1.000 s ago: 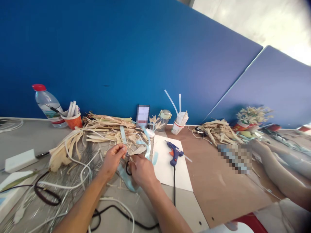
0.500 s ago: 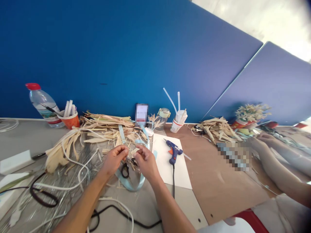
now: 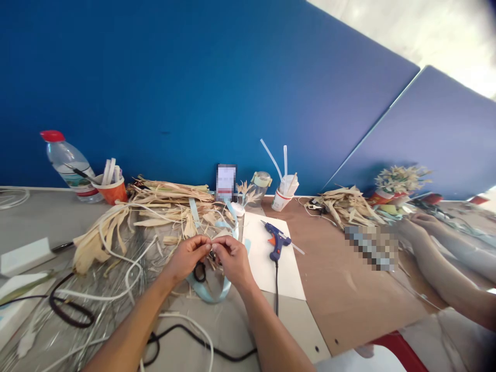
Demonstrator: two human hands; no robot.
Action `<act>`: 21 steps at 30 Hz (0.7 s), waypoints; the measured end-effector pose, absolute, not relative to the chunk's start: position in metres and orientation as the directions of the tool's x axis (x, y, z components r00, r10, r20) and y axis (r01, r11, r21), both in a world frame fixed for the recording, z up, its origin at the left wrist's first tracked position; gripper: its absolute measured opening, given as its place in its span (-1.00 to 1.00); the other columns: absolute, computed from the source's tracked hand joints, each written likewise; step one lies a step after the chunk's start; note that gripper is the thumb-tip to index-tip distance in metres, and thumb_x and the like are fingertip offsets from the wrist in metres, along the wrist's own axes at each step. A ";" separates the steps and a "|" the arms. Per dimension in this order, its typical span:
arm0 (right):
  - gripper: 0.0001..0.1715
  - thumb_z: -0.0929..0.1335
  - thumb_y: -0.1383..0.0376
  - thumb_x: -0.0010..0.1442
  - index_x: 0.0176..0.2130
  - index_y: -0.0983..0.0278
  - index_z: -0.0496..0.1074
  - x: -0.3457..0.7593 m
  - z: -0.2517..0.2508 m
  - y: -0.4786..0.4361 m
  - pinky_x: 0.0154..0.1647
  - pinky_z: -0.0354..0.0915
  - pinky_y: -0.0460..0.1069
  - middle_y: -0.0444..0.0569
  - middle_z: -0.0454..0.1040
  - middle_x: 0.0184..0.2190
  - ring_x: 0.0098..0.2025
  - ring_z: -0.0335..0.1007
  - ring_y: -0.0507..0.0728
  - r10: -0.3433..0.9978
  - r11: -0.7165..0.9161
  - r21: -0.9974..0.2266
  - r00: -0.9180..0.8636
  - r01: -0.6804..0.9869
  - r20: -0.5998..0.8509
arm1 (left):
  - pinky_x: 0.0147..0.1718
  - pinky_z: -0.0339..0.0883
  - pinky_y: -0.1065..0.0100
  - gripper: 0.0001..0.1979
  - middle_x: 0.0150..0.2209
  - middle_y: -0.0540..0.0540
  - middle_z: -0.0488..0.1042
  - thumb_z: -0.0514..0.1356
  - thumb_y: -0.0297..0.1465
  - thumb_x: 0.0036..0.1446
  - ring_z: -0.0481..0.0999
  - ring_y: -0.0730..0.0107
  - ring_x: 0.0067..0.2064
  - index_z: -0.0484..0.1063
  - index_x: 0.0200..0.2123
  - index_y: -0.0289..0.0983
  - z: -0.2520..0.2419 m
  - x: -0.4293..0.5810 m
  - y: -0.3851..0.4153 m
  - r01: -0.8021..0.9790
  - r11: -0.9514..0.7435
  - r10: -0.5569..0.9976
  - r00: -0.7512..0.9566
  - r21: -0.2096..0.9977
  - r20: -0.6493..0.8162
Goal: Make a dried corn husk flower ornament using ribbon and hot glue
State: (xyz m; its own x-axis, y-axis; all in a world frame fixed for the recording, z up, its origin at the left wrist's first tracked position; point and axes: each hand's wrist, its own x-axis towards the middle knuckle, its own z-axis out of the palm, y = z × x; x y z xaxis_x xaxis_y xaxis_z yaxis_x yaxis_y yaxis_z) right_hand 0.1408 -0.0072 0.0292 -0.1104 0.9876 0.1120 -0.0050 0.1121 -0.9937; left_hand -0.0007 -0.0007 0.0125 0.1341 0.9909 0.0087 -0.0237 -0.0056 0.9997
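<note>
Blue partition [image 3: 194,77] backs the whole scene. Below it runs a grey table [image 3: 42,217], its right part covered by a brown board [image 3: 349,289]. A heap of dried husks [image 3: 155,206] sprawls along the far middle of the table. A white sheet [image 3: 263,274] lies where the grey table meets the board. At the right edge we note another person's forearm [image 3: 445,274] resting on the board, well apart from the worker's hands.

Left hand [image 3: 188,260] and right hand [image 3: 234,261] are raised just above the table, near the white sheet's left edge, knuckles toward us. Their tips meet in the middle. The left fingers [image 3: 203,247] are curled in and closed to a pinch; the right fingers [image 3: 221,247] are closed the same way, thumb against forefinger. Between the two pinches sits a small pale piece [image 3: 212,251], thin and light-coloured, and too small for us to tell what it is made of.

A light blue ribbon [image 3: 211,295] loops on the table under the hands. A blue glue gun [image 3: 276,242] lies on the white sheet, just right of the right hand. The black handle ring of the scissors [image 3: 199,271] shows below the meeting fingertips; we cannot tell whether either hand touches it.
</note>
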 end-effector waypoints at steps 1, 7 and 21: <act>-0.84 0.30 0.26 0.04 -0.42 0.30 0.44 0.141 0.030 -0.007 -0.58 0.14 -0.11 -0.19 0.33 -0.61 -0.61 0.18 -0.03 0.991 0.090 -0.996 -0.095 -0.008 0.090 | -0.54 0.14 0.44 -0.80 -0.60 0.04 0.32 0.27 -0.24 -0.05 0.24 0.46 -0.55 0.48 -0.48 -0.27 0.014 0.000 -0.001 -0.026 -0.005 0.991 0.131 1.000 0.008; -0.79 0.31 0.19 0.03 -0.49 0.29 0.34 0.143 0.031 -0.003 -0.64 0.06 -0.13 -0.21 0.30 -0.64 -0.66 0.08 -0.07 1.000 0.003 -0.989 0.011 -0.147 0.002 | -0.54 0.14 0.43 -0.77 -0.59 0.05 0.33 0.30 -0.22 -0.11 0.25 0.48 -0.56 0.47 -0.46 -0.28 0.016 -0.003 0.001 -0.063 0.012 0.999 0.041 0.998 -0.009; -0.73 0.33 0.15 0.02 -0.53 0.28 0.28 0.132 0.026 -0.004 -0.65 -0.02 -0.14 -0.24 0.24 -0.68 -0.67 0.01 -0.09 0.998 -0.007 -0.951 0.060 -0.309 -0.027 | -0.51 0.17 0.45 -0.71 -0.52 0.03 0.39 0.32 -0.24 -0.10 0.29 0.50 -0.52 0.47 -0.33 -0.30 0.012 0.005 -0.002 -0.217 0.078 0.995 0.075 0.973 -0.063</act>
